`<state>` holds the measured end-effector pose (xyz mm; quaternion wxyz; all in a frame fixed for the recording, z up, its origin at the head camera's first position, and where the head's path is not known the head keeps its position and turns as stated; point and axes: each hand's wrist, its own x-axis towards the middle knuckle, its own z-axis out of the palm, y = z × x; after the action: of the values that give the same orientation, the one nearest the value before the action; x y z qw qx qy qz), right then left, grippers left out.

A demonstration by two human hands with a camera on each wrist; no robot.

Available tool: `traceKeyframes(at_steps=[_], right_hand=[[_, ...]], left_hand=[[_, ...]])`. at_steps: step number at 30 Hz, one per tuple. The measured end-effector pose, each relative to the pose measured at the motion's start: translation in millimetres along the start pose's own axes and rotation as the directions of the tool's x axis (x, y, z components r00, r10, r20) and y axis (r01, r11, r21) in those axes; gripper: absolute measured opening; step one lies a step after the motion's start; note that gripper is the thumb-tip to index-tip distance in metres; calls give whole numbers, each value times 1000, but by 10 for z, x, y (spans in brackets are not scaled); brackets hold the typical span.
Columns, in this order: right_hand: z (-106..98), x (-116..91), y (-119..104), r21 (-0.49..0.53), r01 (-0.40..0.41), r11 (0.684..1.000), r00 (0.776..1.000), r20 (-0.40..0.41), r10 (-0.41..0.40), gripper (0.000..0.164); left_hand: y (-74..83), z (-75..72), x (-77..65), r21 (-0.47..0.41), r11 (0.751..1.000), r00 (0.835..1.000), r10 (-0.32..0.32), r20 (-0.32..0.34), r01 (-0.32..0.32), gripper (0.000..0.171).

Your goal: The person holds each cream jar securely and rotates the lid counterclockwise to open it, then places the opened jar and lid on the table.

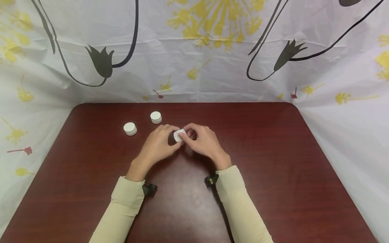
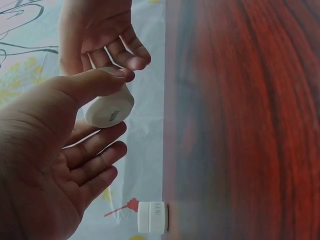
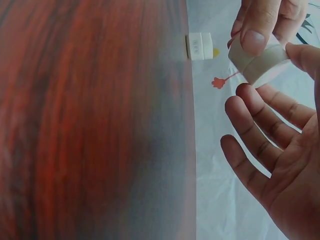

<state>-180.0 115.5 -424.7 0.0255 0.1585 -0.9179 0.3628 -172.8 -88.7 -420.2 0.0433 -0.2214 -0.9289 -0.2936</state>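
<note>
Between both hands, above the table, is a small round white jar [image 1: 177,136], tilted, with small dark print on its end in the left wrist view. My left hand [image 1: 156,143] pinches it between thumb and fingers; the thumb lies across its side in the left wrist view. From the other side my right hand [image 1: 205,140] pinches it with thumb and fingertips, the remaining fingers spread in the right wrist view. Fingers hide part of the jar. Left of the hands stand two similar jars, one nearer [image 1: 130,129] and one farther back [image 1: 156,117].
The dark red wood-grain table [image 1: 273,168] has rounded far corners. A white cloth [image 1: 197,67] with yellow and dark flower prints hangs behind it and along both sides. Dark wrist devices [image 1: 149,189] sit at both light sleeves.
</note>
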Motion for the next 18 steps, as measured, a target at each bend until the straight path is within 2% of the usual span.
traceKeyframes(at_steps=[12,18], right_hand=[[29,-1,-16,28,71,997,997,-4,-71,28],[29,-9,-24,4,40,999,998,-42,-40,34]], left_hand=[[-19,-56,-6,18,1000,1000,7,-8,-7,41],[-24,-48,-16,17,1000,1000,1,-2,-1,42]])
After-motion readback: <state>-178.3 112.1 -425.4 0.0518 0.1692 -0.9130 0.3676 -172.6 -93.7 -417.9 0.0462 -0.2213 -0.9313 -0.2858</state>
